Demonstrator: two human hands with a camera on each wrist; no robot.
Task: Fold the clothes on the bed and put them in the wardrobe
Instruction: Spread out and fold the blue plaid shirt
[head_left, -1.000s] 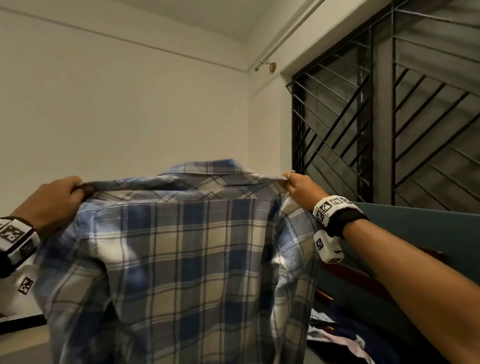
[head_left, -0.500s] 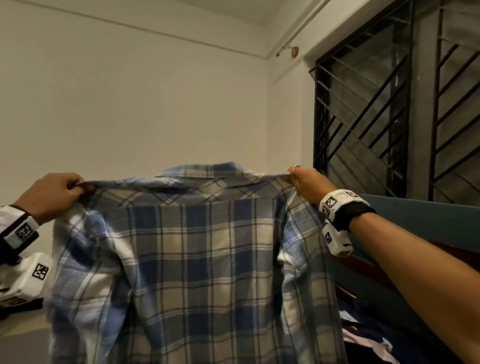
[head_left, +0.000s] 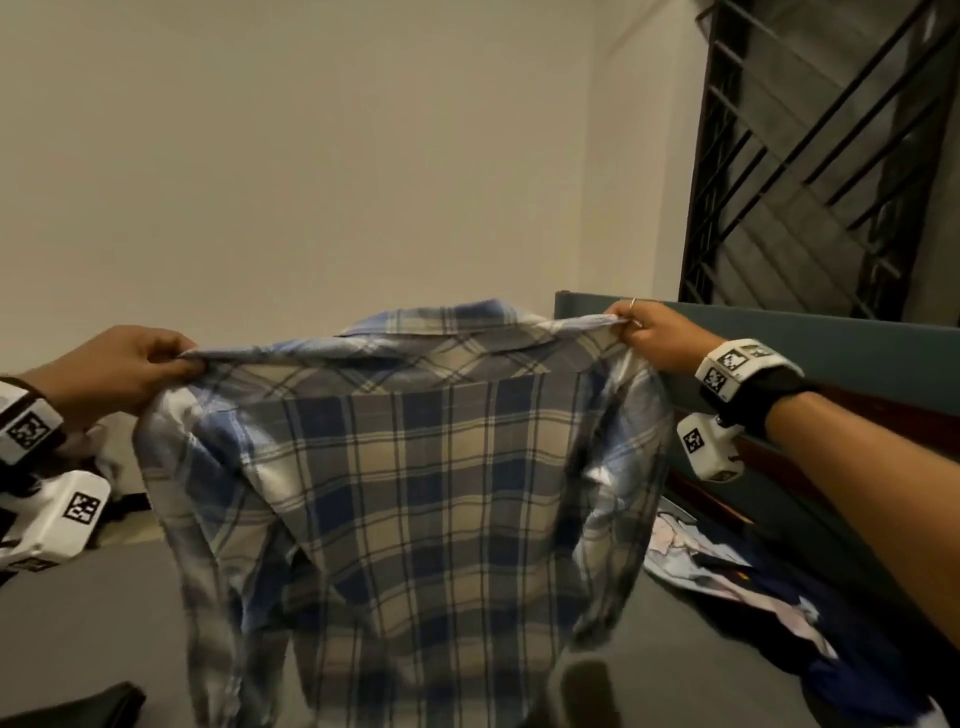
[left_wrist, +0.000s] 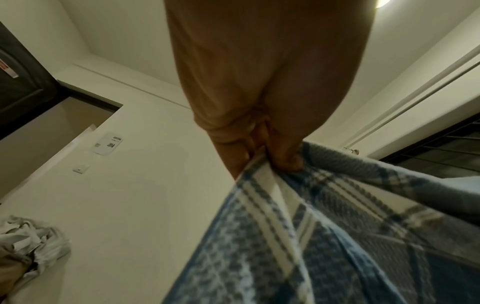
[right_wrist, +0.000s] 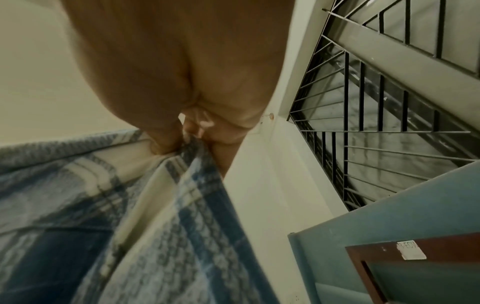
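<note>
Your left hand (head_left: 111, 371) had its fingers curled tight round the left shoulder of the plaid shirt (head_left: 415, 493). The shirt hung spread in the air above the grey bed (head_left: 78, 623), collar up, sleeves drooping. Your right hand (head_left: 657, 335) pinched the right shoulder seam. More clothes (head_left: 727, 582) lay heaped on the bed at right, below the window grille (head_left: 831, 156).

The hanging shirt (head_left: 415, 493) blocks the middle, open grey bed (head_left: 93, 623) lies to its left, while a heap of clothes (head_left: 727, 582) and the teal headboard (head_left: 857, 348) crowd the right side under the window grille (head_left: 831, 156).
</note>
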